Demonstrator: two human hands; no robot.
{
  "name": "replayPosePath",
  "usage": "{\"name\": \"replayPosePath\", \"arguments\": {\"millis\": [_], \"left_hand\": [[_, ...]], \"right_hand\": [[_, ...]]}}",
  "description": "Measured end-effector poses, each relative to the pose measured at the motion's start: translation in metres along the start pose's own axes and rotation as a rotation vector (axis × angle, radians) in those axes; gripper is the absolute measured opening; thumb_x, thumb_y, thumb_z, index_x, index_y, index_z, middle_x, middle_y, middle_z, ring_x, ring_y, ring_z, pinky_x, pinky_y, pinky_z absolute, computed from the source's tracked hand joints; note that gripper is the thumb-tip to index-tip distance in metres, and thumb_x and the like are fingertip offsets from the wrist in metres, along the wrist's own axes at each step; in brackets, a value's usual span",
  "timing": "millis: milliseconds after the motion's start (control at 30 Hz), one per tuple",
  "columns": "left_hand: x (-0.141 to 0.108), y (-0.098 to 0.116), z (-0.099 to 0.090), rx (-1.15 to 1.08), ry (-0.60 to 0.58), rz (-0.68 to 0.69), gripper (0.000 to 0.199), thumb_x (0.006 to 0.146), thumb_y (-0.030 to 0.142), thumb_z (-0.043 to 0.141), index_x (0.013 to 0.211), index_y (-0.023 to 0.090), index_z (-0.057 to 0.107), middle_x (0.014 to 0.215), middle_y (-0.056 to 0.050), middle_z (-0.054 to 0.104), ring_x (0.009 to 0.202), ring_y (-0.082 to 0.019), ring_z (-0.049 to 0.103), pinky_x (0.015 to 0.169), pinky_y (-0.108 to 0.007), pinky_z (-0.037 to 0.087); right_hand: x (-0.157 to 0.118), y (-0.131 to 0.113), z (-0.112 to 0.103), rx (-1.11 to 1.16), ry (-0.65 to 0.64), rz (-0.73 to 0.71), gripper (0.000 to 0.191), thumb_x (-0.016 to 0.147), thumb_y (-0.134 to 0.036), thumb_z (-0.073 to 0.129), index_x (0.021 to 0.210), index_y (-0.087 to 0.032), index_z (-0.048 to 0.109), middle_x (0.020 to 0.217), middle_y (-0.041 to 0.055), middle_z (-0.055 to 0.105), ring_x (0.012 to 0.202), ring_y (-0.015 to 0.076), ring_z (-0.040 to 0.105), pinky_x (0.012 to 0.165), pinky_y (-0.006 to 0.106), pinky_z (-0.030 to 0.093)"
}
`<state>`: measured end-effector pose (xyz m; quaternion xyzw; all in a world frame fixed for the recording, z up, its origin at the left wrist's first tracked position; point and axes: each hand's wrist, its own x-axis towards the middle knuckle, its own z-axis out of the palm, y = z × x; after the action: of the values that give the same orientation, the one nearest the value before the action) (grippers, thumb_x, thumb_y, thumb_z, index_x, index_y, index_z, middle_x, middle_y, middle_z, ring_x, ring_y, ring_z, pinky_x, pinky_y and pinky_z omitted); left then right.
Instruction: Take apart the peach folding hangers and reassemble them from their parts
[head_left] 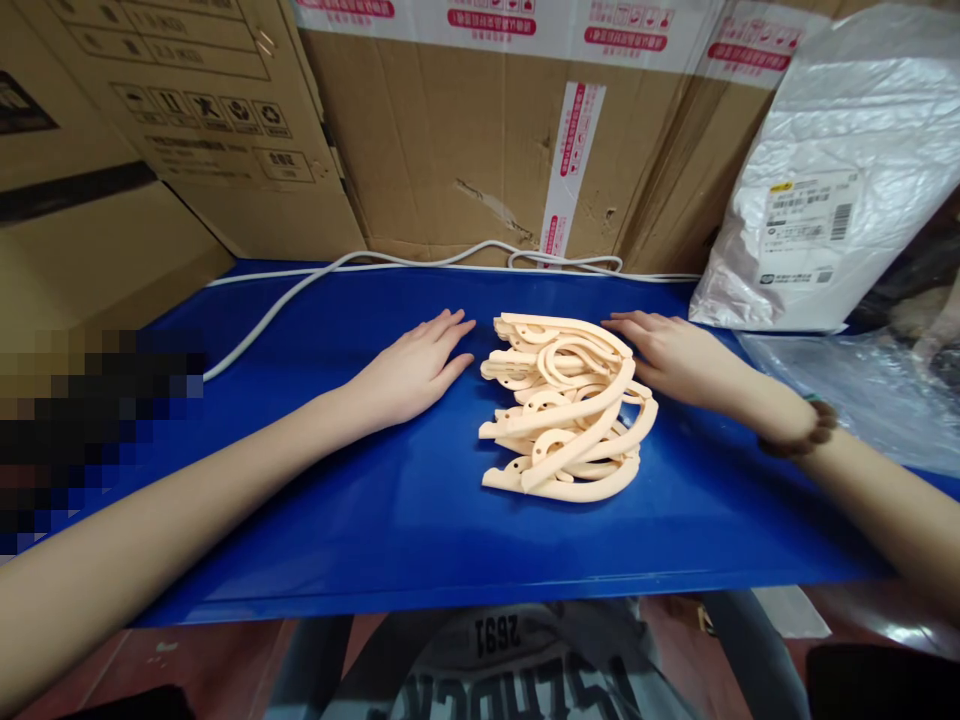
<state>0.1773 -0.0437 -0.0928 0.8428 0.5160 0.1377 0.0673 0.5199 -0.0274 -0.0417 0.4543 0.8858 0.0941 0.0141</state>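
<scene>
A heap of pale beige curved pieces (577, 425), with small round holes and notched ends, lies on the blue tabletop (360, 530). Their exact kind I cannot make out. My left hand (409, 370) rests flat to the left of the heap, fingers stretched towards it with a gap between. On the far right side of the heap is my right hand (660, 350), palm down and fingers extended. Its fingertips reach the upper right edge of the pieces; whether they touch, I cannot tell. Neither hand holds anything.
Large cardboard boxes (465, 150) stand along the back and a further carton (172, 110) at the left. A white cable (300, 300) runs along the back edge. At the right are a white plastic mailer (810, 200) and clear plastic film (862, 380).
</scene>
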Motion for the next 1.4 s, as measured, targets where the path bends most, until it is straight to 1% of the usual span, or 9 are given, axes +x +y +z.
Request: {"name": "replayPosePath", "arguments": {"millis": [67, 133, 267, 333, 433, 567, 800, 1267, 1400], "left_hand": [[0.001, 0.0, 0.001, 0.032, -0.026, 0.007, 0.062, 0.103, 0.047, 0.028, 0.152, 0.011, 0.042, 0.162, -0.016, 0.035, 0.151, -0.032, 0.031, 0.122, -0.053, 0.026], [0.001, 0.0, 0.001, 0.063, -0.025, 0.016, 0.063, 0.104, 0.048, 0.027, 0.152, 0.011, 0.042, 0.161, -0.016, 0.035, 0.15, -0.033, 0.033, 0.122, -0.053, 0.027], [0.001, -0.001, 0.001, 0.07, -0.004, 0.034, 0.061, 0.104, 0.046, 0.028, 0.15, 0.01, 0.044, 0.16, -0.018, 0.037, 0.149, -0.034, 0.035, 0.121, -0.054, 0.029], [0.001, 0.0, 0.001, 0.069, -0.003, 0.031, 0.06, 0.104, 0.046, 0.03, 0.151, 0.011, 0.044, 0.16, -0.017, 0.037, 0.148, -0.033, 0.035, 0.121, -0.054, 0.029], [0.0, 0.002, 0.0, 0.115, -0.032, 0.011, 0.059, 0.105, 0.044, 0.029, 0.152, 0.011, 0.042, 0.161, -0.016, 0.035, 0.15, -0.032, 0.033, 0.122, -0.051, 0.028], [0.0, 0.005, -0.003, 0.172, -0.06, 0.003, 0.058, 0.105, 0.042, 0.029, 0.154, 0.01, 0.039, 0.162, -0.015, 0.034, 0.15, -0.03, 0.032, 0.123, -0.047, 0.028], [0.0, 0.005, -0.002, 0.193, -0.06, 0.011, 0.058, 0.106, 0.042, 0.03, 0.154, 0.011, 0.04, 0.162, -0.014, 0.036, 0.15, -0.029, 0.033, 0.123, -0.045, 0.029], [0.0, 0.005, -0.003, 0.159, -0.06, 0.009, 0.06, 0.105, 0.042, 0.029, 0.153, 0.01, 0.04, 0.162, -0.016, 0.035, 0.15, -0.031, 0.033, 0.123, -0.047, 0.029], [-0.002, 0.006, -0.003, 0.09, -0.043, 0.0, 0.059, 0.103, 0.041, 0.031, 0.151, 0.009, 0.043, 0.161, -0.017, 0.037, 0.149, -0.033, 0.034, 0.122, -0.05, 0.029]], "right_hand": [[0.011, 0.001, 0.008, 0.02, -0.019, -0.019, 0.047, 0.099, -0.032, 0.039, 0.139, -0.013, 0.054, 0.137, 0.0184, 0.059, 0.122, 0.032, 0.06, 0.1, 0.046, 0.049], [0.014, 0.002, 0.014, 0.023, 0.004, -0.028, 0.046, 0.098, -0.032, 0.04, 0.136, -0.011, 0.056, 0.132, 0.0199, 0.06, 0.117, 0.0319, 0.061, 0.099, 0.045, 0.049], [0.011, 0.001, 0.021, 0.033, 0.114, -0.018, 0.047, 0.099, -0.034, 0.039, 0.134, -0.009, 0.057, 0.129, 0.0204, 0.06, 0.114, 0.0324, 0.058, 0.1, 0.045, 0.048], [0.009, 0.002, 0.024, 0.052, 0.132, -0.024, 0.047, 0.099, -0.035, 0.038, 0.135, -0.01, 0.057, 0.13, 0.0198, 0.059, 0.113, 0.0317, 0.058, 0.1, 0.045, 0.048], [0.009, 0.004, 0.027, 0.056, 0.132, -0.025, 0.048, 0.1, -0.036, 0.038, 0.135, -0.01, 0.057, 0.129, 0.0197, 0.059, 0.11, 0.0315, 0.059, 0.098, 0.046, 0.049], [0.01, 0.006, 0.028, 0.066, 0.14, -0.043, 0.047, 0.099, -0.035, 0.039, 0.135, -0.011, 0.057, 0.129, 0.0201, 0.059, 0.114, 0.0325, 0.058, 0.1, 0.047, 0.049], [0.009, 0.007, 0.029, 0.06, 0.131, -0.054, 0.048, 0.1, -0.036, 0.038, 0.135, -0.009, 0.057, 0.13, 0.0209, 0.059, 0.117, 0.0335, 0.057, 0.102, 0.049, 0.048], [0.008, 0.007, 0.03, 0.071, 0.143, -0.061, 0.048, 0.101, -0.036, 0.038, 0.135, -0.008, 0.058, 0.131, 0.0211, 0.059, 0.116, 0.0337, 0.058, 0.102, 0.05, 0.048], [0.009, 0.005, 0.028, 0.136, 0.172, -0.022, 0.045, 0.1, -0.034, 0.041, 0.131, -0.009, 0.061, 0.128, 0.0208, 0.062, 0.112, 0.0352, 0.061, 0.096, 0.052, 0.05]]}}
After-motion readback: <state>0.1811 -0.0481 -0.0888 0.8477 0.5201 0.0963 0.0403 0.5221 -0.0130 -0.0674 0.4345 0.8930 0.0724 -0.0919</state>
